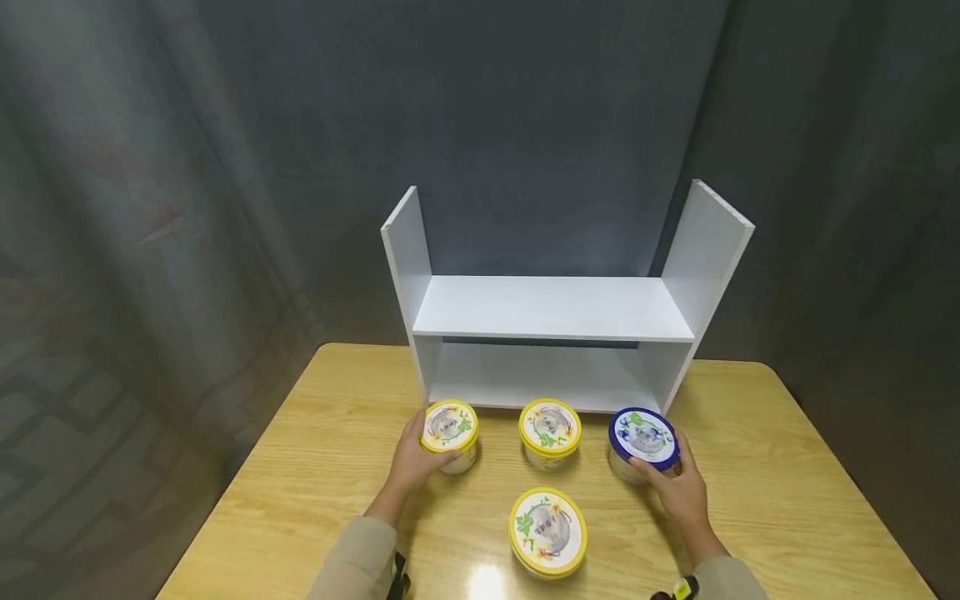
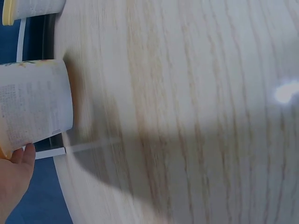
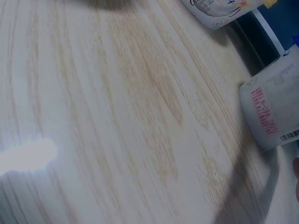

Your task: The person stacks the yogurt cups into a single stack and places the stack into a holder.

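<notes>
Here, a blue-lidded tub (image 1: pixel 643 438) fills the right grip (image 1: pixel 682 496).

At the far side of a wood-grain table (image 1: pixel 322 433), we came upon a white shelf unit (image 1: pixel 553 307), its two side panels (image 1: pixel 705 258) rising above the upper board (image 1: pixel 553 308). We saw the table's rounded far corners to the unit's left and right. Grey curtains (image 1: pixel 540 125) hung behind and on both sides of the unit, faintly patterned to its left. Before the unit's middle, we spotted a centre tub (image 1: pixel 550 427), yellow-lidded and upright; farther forward of the unit stood a front tub (image 1: pixel 548 532), lidded alike, and a patch of glare (image 1: pixel 486 581).
</notes>
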Demonstrator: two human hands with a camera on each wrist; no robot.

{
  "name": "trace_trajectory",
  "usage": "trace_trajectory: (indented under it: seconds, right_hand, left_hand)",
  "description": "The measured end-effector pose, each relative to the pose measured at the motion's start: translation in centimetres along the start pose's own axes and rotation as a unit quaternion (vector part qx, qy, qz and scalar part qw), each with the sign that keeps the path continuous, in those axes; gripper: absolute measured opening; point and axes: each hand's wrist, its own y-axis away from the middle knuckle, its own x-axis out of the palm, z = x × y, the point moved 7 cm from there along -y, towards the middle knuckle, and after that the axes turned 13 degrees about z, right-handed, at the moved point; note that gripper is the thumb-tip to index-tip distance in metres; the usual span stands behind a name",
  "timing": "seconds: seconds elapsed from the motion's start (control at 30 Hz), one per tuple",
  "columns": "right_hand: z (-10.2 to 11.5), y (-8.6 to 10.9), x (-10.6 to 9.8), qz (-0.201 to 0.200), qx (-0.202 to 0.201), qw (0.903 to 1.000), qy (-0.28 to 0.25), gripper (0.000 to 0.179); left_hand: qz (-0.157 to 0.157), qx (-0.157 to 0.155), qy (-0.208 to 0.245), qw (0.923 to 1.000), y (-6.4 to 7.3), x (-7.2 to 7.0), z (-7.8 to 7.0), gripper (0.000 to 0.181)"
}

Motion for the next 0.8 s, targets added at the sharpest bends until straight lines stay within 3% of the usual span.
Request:
trace_trajectory:
  seconds: [0.2,0.53,0.63,0.73,0.8]
  right_hand:
    - [0.1,-0.1,-0.1,0.001,0.003,1.0000,-0.003,0.098]
    - [-0.1,-0.2,-0.2,-0.004,-0.009,0.9997,-0.022,0.096]
    - [-0.2,-0.2,-0.1,-0.004,-0.020,0.9990,-0.040,0.094]
    - [-0.4,-0.3,0.1,-0.004,-0.025,0.9973,-0.069,0.093]
    - [-0.5,-0.3,0.2,-0.006,-0.027,0.9961,-0.084,0.092]
  left_hand:
    - [0.007,-0.001,0.018,0.9998,0.1,0.0,-1.0,0.098]
    - [0.025,0.026,0.035,0.9987,0.2,0.3,-3.9,0.098]
    - [0.031,0.047,0.046,0.9974,0.5,0.3,-5.4,0.097]
    - [0.043,0.060,0.055,0.9958,1.3,0.1,-8.2,0.093]
    - [0.051,0.064,0.056,0.9951,1.2,0.3,-8.9,0.094]
